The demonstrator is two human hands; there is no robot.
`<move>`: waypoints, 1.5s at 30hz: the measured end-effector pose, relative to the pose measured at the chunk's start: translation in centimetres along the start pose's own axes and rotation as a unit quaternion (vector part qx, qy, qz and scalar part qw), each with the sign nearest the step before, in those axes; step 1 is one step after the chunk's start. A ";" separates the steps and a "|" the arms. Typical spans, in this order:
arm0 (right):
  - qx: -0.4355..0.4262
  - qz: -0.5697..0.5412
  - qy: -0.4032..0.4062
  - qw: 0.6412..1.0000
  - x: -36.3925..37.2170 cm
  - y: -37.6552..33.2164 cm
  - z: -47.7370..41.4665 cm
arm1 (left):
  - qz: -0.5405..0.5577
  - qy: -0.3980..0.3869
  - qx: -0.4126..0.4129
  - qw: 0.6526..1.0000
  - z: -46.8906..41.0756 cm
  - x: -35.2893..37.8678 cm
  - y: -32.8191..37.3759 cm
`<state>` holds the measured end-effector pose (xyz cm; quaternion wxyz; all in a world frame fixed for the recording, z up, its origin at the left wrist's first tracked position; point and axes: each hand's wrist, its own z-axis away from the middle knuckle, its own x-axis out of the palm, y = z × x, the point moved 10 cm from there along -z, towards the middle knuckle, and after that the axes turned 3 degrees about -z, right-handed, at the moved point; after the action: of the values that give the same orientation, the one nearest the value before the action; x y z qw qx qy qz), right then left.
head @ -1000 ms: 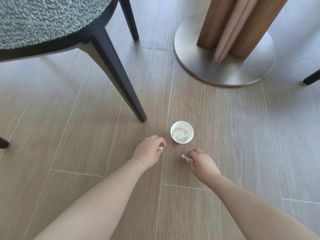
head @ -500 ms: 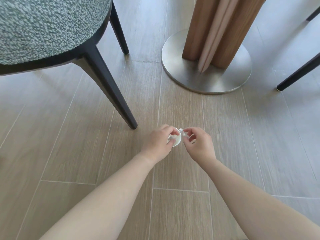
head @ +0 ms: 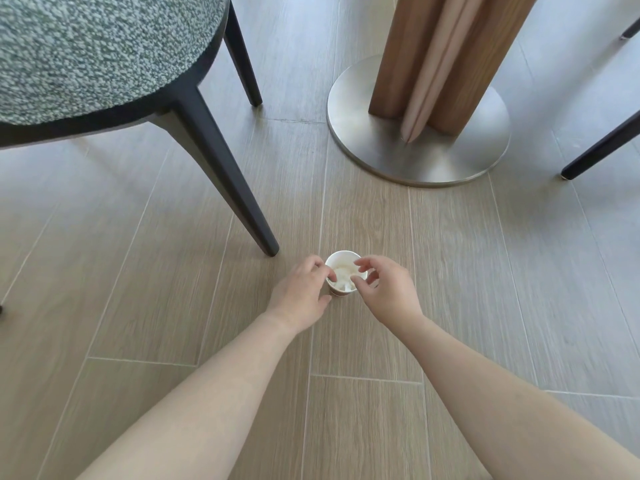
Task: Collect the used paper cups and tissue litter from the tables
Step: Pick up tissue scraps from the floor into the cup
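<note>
A white paper cup point(head: 341, 259) stands upright on the wooden floor, with crumpled white tissue point(head: 343, 275) inside it. My left hand point(head: 299, 292) is at the cup's left side: its fingertips curl over the rim and its thumb lies against the lower wall. My right hand point(head: 386, 289) hovers over the cup's right rim, thumb and fingers loosely spread, holding nothing. The cup's right side and base are partly hidden by my hands.
A chair with a speckled grey-green seat point(head: 86, 50) and black legs point(head: 225, 168) stands at the left, its nearest leg close to the cup. A wooden table pedestal on a round metal base point(head: 419, 154) is behind the cup. Another black chair leg point(head: 599, 150) is at the right.
Both hands carried small tissue bits to the cup and the bits have left the fingers. The right hand's fingers have spread; the left hand has closed on the cup's side.
</note>
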<state>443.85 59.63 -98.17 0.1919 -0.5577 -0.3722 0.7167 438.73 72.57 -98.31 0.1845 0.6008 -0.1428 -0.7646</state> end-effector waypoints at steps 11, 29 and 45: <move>-0.080 0.201 -0.098 0.971 1.8 -0.2 1.1 | -0.053 -0.015 -0.002 0.998 -0.8 0.8 -0.5; -0.107 0.126 -0.091 0.982 -6.7 -10.9 1.0 | 0.027 -0.032 0.032 0.999 -0.2 -11.8 4.6; -0.132 0.032 -0.005 0.991 -40.6 -43.4 7.0 | 0.089 0.005 0.049 0.995 9.9 -50.1 29.4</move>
<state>443.52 57.59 -38.39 0.0915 -0.5860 -0.4467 0.6698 442.87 69.06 -39.63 0.2230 0.5978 -0.2319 -0.7343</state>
